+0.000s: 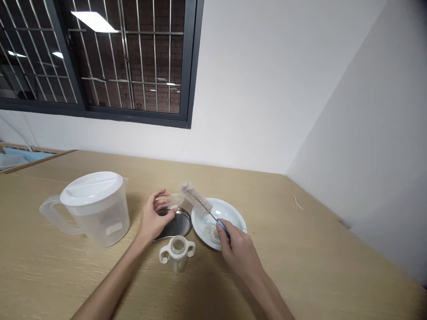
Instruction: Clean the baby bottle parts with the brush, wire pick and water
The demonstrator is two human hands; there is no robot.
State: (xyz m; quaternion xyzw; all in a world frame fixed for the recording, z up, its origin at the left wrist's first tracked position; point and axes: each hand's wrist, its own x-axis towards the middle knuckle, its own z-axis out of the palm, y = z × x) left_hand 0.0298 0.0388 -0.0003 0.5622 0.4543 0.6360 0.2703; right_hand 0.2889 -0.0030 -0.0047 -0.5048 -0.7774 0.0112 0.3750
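Note:
My left hand (153, 221) curls its thumb and fingers around a small clear, see-through cup or lid (175, 201), held above a kidney-shaped metal tray (178, 224). In my right hand (239, 245) is a bottle brush (197, 199), gripped by its blue handle, with its pale bristles pointing up and left toward the clear piece. Brush and clear piece appear close but apart. Under the brush lies a white plate (231, 212) with small pale ring-like parts (215, 235), partly hidden by my right hand. A two-handled white cup (178, 254) stands upright in front of the tray.
A lidded translucent pitcher (105, 215) stands on the wooden table (310, 266) at left. A thin pale strip (298, 203) lies toward the right. Behind the table are a white wall (250, 89) and a barred window (133, 58). A blue container (30, 155) sits at far left.

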